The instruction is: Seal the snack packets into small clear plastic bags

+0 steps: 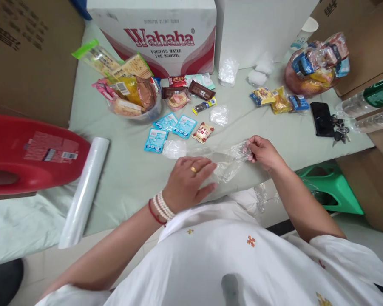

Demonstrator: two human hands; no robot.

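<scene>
A clear plastic bag [226, 163] lies stretched across the near edge of the pale green table [124, 178]. My left hand [188, 180] rests flat on the bag's left part, fingers spread and pointing right, a ring on one finger and bead bracelets at the wrist. My right hand [263, 152] pinches the bag's right end between thumb and fingers. Just beyond the bag lie three blue snack packets [170, 129], a small red-and-cream snack packet [203, 132] and crumpled clear bags [174, 148].
A clear bowl of snacks [134, 100] stands at the back left before a Wahaha water carton [159, 34]. A roll of plastic bags [84, 191] and a red stool [32, 155] lie left. A bag of snacks [317, 63], phone [321, 119], keys [339, 129] and bottles [368, 100] sit right; a green stool [331, 189] stands below.
</scene>
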